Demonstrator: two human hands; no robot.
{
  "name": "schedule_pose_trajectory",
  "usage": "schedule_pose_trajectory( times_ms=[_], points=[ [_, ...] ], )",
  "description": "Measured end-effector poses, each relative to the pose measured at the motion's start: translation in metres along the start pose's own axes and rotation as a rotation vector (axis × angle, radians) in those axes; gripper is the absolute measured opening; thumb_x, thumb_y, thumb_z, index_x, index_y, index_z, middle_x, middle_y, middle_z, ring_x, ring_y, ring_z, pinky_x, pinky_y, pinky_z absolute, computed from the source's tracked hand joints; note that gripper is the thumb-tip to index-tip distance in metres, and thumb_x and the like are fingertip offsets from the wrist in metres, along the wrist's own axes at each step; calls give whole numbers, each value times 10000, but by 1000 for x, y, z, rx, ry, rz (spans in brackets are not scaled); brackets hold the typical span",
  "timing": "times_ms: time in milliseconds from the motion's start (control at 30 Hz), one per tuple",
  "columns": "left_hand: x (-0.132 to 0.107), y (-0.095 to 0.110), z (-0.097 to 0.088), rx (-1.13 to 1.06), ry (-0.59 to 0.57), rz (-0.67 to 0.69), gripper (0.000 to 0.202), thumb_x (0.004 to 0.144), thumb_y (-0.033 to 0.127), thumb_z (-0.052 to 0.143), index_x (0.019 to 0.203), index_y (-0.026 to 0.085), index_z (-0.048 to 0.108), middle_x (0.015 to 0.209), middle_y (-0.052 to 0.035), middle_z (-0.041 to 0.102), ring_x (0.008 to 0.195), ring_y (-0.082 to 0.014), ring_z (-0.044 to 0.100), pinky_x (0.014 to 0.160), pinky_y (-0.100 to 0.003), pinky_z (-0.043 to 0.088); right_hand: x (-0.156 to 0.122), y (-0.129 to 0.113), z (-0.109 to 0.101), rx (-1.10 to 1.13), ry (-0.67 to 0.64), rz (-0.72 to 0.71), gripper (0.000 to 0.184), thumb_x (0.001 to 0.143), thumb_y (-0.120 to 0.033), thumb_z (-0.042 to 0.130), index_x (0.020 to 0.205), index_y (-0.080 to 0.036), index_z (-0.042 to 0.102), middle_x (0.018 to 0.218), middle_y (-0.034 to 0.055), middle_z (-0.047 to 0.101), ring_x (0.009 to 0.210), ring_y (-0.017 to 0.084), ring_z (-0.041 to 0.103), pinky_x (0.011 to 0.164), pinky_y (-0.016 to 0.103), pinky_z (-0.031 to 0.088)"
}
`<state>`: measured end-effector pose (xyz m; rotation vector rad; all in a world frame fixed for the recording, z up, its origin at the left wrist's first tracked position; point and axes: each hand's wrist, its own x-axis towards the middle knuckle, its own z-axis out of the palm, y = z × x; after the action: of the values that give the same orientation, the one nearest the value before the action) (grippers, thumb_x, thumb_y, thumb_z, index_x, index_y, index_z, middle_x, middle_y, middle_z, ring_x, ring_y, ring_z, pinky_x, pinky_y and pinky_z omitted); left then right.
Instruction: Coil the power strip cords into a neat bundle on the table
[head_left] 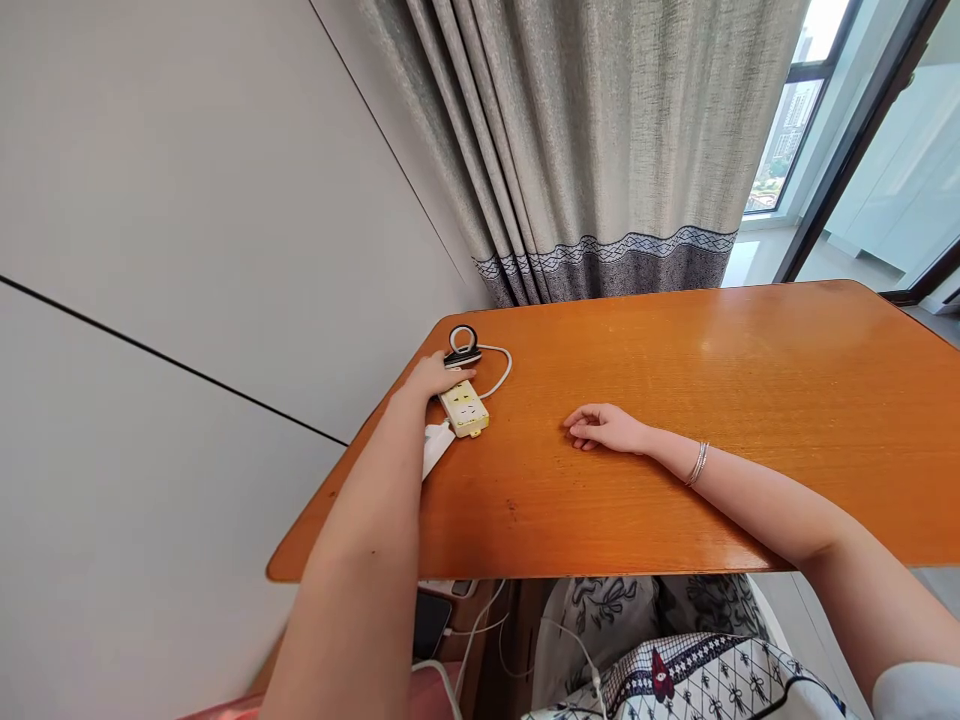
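My left hand (435, 375) reaches to the far left corner of the table. Its thumb stretches along the near side of a small black object with a white-lined ring-shaped loop (463, 350), and its other fingers are at the object's left end, partly hidden. Just below the thumb lies a cream power strip (465, 408) with yellowish marks; the hand covers its far end. A white plug or adapter piece (436, 445) sits beside the strip, partly behind my forearm. My right hand (606, 428) rests on the tabletop, fingers loosely curled and slightly apart, holding nothing.
A white cable (506, 370) loops right of the black object. The brown wooden table (712, 370) meets a pale wall (187, 250) on the left, with a grey curtain (622, 150) behind. Below the front edge are a dark phone-like device (431, 625) and white cords (480, 630).
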<state>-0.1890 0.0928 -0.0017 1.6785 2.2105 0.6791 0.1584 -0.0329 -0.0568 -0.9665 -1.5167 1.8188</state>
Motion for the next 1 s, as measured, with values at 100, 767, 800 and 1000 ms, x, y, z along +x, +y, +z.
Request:
schedule_pose_trajectory(
  times_ms=[100,767,800,1000],
  points=[
    [-14,25,12,125,67,25,792,598,345,794,1308,102,541,1488,-304,473,1410,-486,434,1146,-615,342,1,0,0,-5,25,-16,144,838,-252,729,955,-183,681,861,34,701,742,114,670,730,270,594],
    [-134,167,179,112,-269,644,516,942,254,470,1455,224,515,1594,-122,451,1521,-266,348,1276,-485,216,13,8,-24,-399,692,-345,388,777,-246,646,1157,-209,580,1386,137,522,1385,252,431,1234,442,263],
    [-132,166,178,130,-279,651,521,942,257,472,1461,231,511,1590,-113,459,1519,-259,353,1275,-479,222,12,8,-23,-417,676,-343,398,771,-249,658,1160,-197,590,1404,151,507,1400,260,421,1238,440,257],
    [-130,164,174,204,-305,666,546,952,276,467,1491,192,485,1624,-117,405,1538,-245,315,1289,-429,196,9,8,-22,-542,607,-314,414,802,-282,660,1205,-198,608,1441,155,466,1449,287,374,1234,479,267]
  ],
)
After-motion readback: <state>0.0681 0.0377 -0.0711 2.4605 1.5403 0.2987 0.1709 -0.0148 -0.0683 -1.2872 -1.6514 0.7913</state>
